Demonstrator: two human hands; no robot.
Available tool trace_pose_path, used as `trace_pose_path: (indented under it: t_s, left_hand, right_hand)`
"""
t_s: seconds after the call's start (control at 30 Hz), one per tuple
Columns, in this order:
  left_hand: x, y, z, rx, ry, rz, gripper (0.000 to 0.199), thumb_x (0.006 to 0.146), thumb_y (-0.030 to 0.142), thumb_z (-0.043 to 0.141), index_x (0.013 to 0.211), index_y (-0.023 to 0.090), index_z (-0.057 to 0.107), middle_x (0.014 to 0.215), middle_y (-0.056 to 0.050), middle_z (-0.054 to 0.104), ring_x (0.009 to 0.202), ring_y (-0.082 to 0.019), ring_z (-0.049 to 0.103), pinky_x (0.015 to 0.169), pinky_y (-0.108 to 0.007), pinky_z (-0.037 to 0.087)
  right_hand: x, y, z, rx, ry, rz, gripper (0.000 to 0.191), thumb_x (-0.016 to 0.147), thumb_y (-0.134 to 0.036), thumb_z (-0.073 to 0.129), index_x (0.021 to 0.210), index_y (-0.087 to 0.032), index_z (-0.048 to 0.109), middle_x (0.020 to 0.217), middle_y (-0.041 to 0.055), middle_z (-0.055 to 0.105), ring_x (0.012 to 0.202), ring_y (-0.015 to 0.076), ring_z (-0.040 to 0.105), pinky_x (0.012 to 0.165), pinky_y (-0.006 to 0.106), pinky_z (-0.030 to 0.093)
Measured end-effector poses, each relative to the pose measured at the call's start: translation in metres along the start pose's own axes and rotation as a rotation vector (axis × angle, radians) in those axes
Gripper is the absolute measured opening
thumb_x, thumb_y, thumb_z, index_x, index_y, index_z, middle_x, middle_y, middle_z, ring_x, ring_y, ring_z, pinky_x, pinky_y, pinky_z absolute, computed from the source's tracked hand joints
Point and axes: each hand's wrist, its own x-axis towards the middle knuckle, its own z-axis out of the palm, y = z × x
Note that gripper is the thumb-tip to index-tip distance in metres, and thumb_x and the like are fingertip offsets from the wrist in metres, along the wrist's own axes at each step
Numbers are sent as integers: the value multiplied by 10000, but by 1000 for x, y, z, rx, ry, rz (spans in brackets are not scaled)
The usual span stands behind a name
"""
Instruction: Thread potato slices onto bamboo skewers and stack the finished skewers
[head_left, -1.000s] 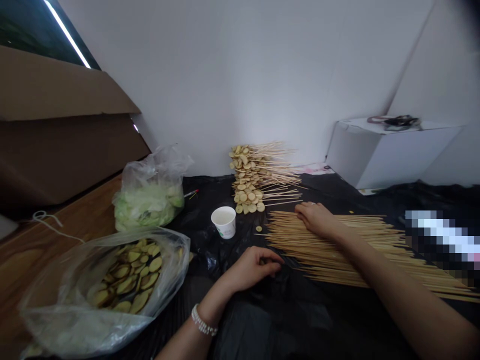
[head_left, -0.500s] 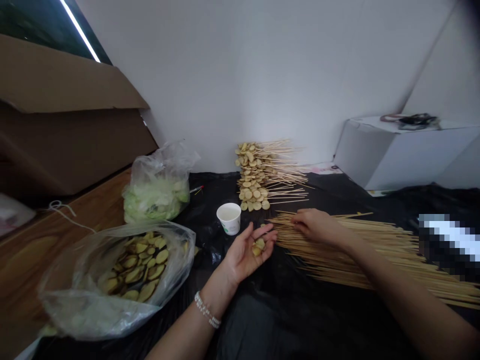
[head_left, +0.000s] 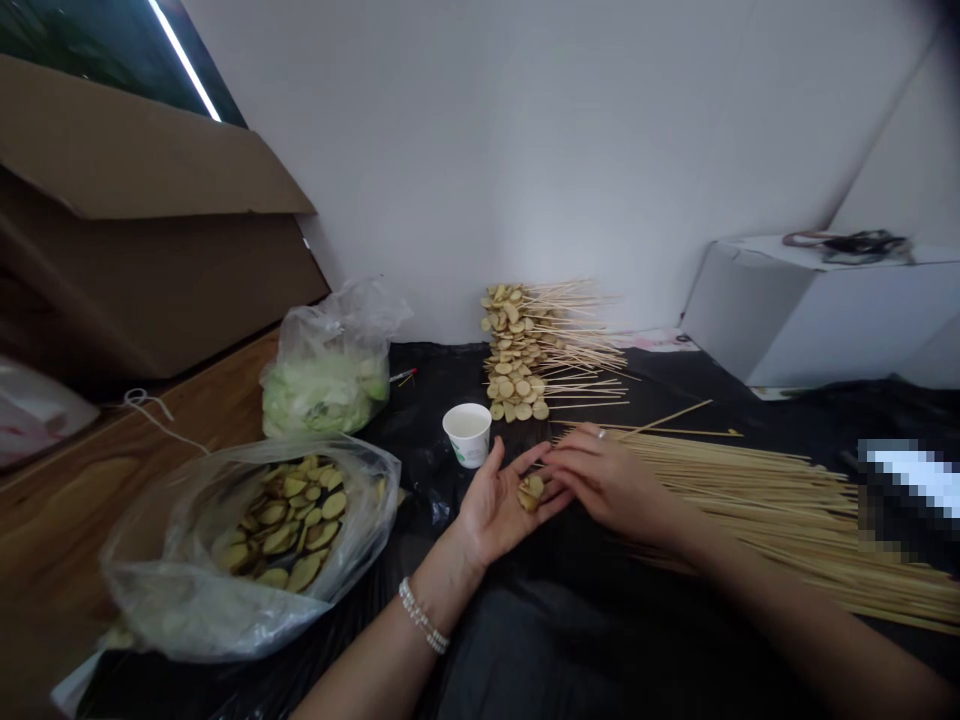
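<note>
My left hand [head_left: 499,505] lies palm up over the black sheet, with a few yellow vegetable slices [head_left: 531,492] resting on its fingers. My right hand [head_left: 607,485] curves in right next to those slices, its fingers almost over them. A single bamboo skewer [head_left: 667,420] angles up and away from under my right hand, which appears to hold it. Just beyond lies a large loose pile of bamboo skewers [head_left: 750,495]. Its near part is hidden behind my right forearm.
A stack of finished skewers with slices [head_left: 517,350] stands against the white wall. Nearby are a white paper cup [head_left: 467,435], an open bag of slices [head_left: 255,550], a bag of pale green vegetable [head_left: 326,375], a black plastic sheet [head_left: 427,500], and a wooden table edge [head_left: 97,500].
My left hand turned palm up, showing the slices, and moved right. My right hand came off the skewer pile toward my left palm, with one skewer now lifted at an angle.
</note>
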Motion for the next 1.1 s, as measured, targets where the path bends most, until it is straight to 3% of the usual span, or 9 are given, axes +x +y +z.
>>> trace_pose_path:
  t_s: [0.1, 0.2, 0.33, 0.43, 0.53, 0.63, 0.77, 0.9, 1.1]
  left_hand:
    - [1, 0, -2, 19, 28, 4, 580, 888, 559, 366, 1210, 104, 523, 1012, -117, 638, 920, -212, 608, 848, -357, 442]
    - [1, -1, -1, 42, 27, -7, 563, 889, 559, 365, 1165, 107, 557, 958, -98, 635, 809, -179, 600, 758, -315, 453]
    - [1, -2, 2, 39, 2, -11, 541, 893, 537, 381, 1085, 77, 590, 898, -97, 623, 791, -151, 583, 815, -304, 450]
    - [2, -1, 2, 74, 83, -5, 462, 893, 485, 433, 1021, 78, 608, 866, -94, 609, 777, -135, 580, 761, -277, 467]
    - [5, -1, -3, 326, 254, 112, 345, 845, 404, 561, 938, 80, 633, 670, -11, 525, 537, -53, 470, 491, -162, 357]
    - [10, -3, -12, 786, 349, 335, 290, 805, 358, 611, 913, 92, 654, 578, 43, 452, 413, -20, 311, 392, -166, 188]
    - [18, -5, -23, 1174, 366, 565, 332, 850, 360, 502, 1037, 128, 649, 644, 22, 520, 451, -48, 396, 432, -189, 276]
    - [18, 1, -25, 1205, 412, 595, 375, 847, 373, 465, 1055, 112, 635, 581, 49, 451, 437, -60, 382, 428, -202, 272]
    - [4, 11, -7, 1179, 431, 484, 410, 819, 413, 493, 1019, 88, 643, 492, 77, 378, 411, -56, 336, 421, -196, 229]
  right_hand:
    - [1, -16, 9, 48, -54, -51, 286, 867, -254, 539, 1143, -212, 601, 1149, 81, 604, 1033, 215, 508, 915, 392, 389]
    - [-1, -19, 19, 9, -94, -66, 247, 866, -249, 543, 1096, -235, 631, 1117, 71, 619, 1071, 231, 485, 924, 420, 369]
    - [-2, -7, 22, 36, -38, -2, 209, 884, -183, 496, 1005, -226, 662, 1044, 56, 637, 1009, 205, 505, 898, 400, 379]
    - [-2, 9, 17, 80, 5, 59, 209, 899, -242, 508, 1050, -216, 650, 1020, 56, 640, 957, 189, 520, 861, 364, 406]
    - [-4, 25, 15, -26, 38, 141, 204, 909, -234, 487, 991, -182, 666, 983, 75, 643, 953, 200, 517, 849, 357, 412]
    - [-8, 34, 19, -167, -26, 170, 240, 913, -189, 454, 1031, -172, 662, 1009, 90, 638, 994, 212, 508, 871, 365, 402]
    - [-11, 33, 28, -269, -172, 124, 247, 905, -176, 456, 1047, -172, 658, 1065, 96, 629, 1039, 219, 505, 916, 372, 375]
    - [-11, 27, 30, -328, -275, 99, 235, 883, -147, 468, 995, -184, 670, 1073, 92, 633, 1027, 219, 517, 910, 369, 361]
    - [-13, 25, 31, -383, -304, 99, 270, 870, -148, 471, 1075, -179, 644, 1151, 100, 615, 1085, 247, 505, 908, 386, 351]
